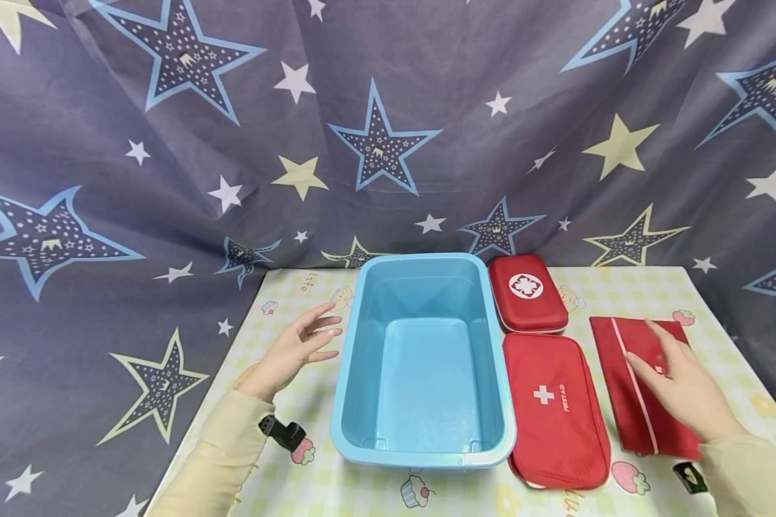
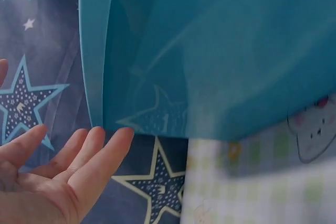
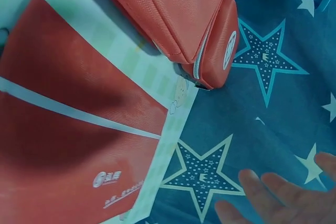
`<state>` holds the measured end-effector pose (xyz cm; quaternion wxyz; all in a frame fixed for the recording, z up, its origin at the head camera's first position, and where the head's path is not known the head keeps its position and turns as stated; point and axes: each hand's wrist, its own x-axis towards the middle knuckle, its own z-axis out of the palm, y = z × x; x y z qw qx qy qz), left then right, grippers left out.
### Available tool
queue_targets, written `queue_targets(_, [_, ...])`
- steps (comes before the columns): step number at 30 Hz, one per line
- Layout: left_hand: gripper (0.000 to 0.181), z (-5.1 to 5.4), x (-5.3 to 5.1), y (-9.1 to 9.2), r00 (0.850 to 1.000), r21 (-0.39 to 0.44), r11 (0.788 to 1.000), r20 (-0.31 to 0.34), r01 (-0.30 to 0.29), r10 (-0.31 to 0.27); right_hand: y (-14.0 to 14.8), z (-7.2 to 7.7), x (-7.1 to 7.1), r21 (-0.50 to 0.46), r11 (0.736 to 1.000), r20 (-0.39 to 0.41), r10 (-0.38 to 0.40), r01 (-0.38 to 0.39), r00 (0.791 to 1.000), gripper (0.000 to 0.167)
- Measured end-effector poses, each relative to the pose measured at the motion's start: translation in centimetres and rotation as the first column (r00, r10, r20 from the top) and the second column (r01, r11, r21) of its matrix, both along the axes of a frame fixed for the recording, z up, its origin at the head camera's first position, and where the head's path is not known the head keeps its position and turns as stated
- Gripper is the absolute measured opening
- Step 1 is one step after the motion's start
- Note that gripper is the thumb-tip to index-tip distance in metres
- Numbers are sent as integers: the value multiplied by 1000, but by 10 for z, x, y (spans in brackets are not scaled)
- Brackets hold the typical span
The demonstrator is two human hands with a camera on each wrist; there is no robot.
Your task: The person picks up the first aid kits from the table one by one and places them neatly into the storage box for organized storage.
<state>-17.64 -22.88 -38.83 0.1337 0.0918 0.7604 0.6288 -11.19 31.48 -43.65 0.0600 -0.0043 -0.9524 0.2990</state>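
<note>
A light blue plastic bin (image 1: pixel 430 380) stands in the middle of the table with nothing inside it. Just left of it my left hand (image 1: pixel 294 352) is held up, its fingers spread toward the wall and apart from it; the left wrist view shows the fingers (image 2: pixel 100 163) near the bin's side (image 2: pixel 142 66). Over a flat red pouch (image 1: pixel 666 427) with a pale stripe hovers my right hand (image 1: pixel 688 391), thumb and fingers parted, holding nothing. In the right wrist view, fingertips (image 3: pixel 254 184) appear beyond the pouch (image 3: pixel 68 145).
Against the bin's right side lie a red hard case (image 1: pixel 546 312) with a white round emblem and a red first aid bag (image 1: pixel 556 445) with a white cross. A checked tablecloth (image 1: pixel 627 287) covers the table. Behind hangs a star-patterned curtain (image 1: pixel 440 50).
</note>
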Motion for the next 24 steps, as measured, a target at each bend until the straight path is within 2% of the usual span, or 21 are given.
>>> queue_targets(4, [56, -1, -1, 5, 997, 86, 996, 69, 21, -27, 2, -1, 1, -30, 1000, 50, 4, -3, 999, 73])
queue_targets(9, [59, -5, -3, 10, 990, 151, 989, 141, 0, -22, 5, -3, 1, -88, 996, 124, 17, -6, 992, 74])
queue_targets(14, [63, -12, -6, 13, 983, 165, 986, 182, 3, -33, 8, -5, 2, -227, 974, 247, 57, 0, 967, 76])
queue_targets(18, [65, -16, -7, 16, 978, 149, 989, 204, 9, -40, 11, -7, 2, -391, 920, 276, 149, -30, 950, 70])
queue_targets(24, [69, -20, -7, 18, 977, 102, 994, 207, 25, -46, 17, -11, -1, -594, 800, 264, 295, -86, 918, 57])
